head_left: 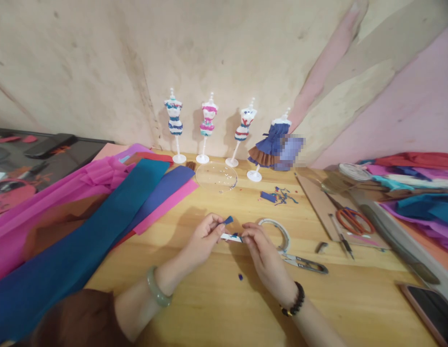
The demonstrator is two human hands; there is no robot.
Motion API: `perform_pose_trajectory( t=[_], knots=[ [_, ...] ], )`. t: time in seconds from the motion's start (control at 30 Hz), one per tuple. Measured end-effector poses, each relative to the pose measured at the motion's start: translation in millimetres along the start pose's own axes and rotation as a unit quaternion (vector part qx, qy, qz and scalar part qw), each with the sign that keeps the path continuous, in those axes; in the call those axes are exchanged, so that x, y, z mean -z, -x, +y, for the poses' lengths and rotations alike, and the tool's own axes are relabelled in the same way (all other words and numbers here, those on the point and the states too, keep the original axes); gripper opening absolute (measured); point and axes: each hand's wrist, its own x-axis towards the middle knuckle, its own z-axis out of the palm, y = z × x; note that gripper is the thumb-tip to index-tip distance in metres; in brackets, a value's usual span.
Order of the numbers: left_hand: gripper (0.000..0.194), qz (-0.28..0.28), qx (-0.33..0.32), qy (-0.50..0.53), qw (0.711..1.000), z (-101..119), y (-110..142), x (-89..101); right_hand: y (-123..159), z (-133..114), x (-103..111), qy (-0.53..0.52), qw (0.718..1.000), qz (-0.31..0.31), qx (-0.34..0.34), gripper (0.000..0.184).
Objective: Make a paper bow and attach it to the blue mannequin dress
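My left hand (207,236) has its thumb and fingers closed on a small dark blue paper piece (228,220). A short white strip (226,237) with blue bits on it stretches between my hands. The fingers of my right hand (259,243) are bent together at the strip's right end; what exactly they pinch is hard to make out. Beside my right hand lie a roll of tape (286,236) and thread snips (306,264). A tiny blue scrap (240,277) rests on the wooden table (209,308) below my hands.
Behind stand three small white dress forms (208,115) with coloured bands and one in a blue and brown ruffled dress (276,140). Crepe paper sheets (137,202) cover the left. A clear dish (216,176), blue scraps (281,196), orange-handled scissors (354,220) and a phone (431,308) lie around.
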Motion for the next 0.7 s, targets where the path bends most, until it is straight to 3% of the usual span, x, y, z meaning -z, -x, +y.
perform_pose_trajectory(
  t=[0.4,0.7],
  knots=[
    [0.038,0.013,0.001,0.000,1.000,-3,-4,5.3,4,9,10,-0.064,0.997,-0.013,-0.050,0.018],
    [0.037,-0.024,-0.008,-0.004,1.000,0,3,1.0,2,-1,-4,-0.043,0.998,-0.029,-0.043,0.015]
  ],
)
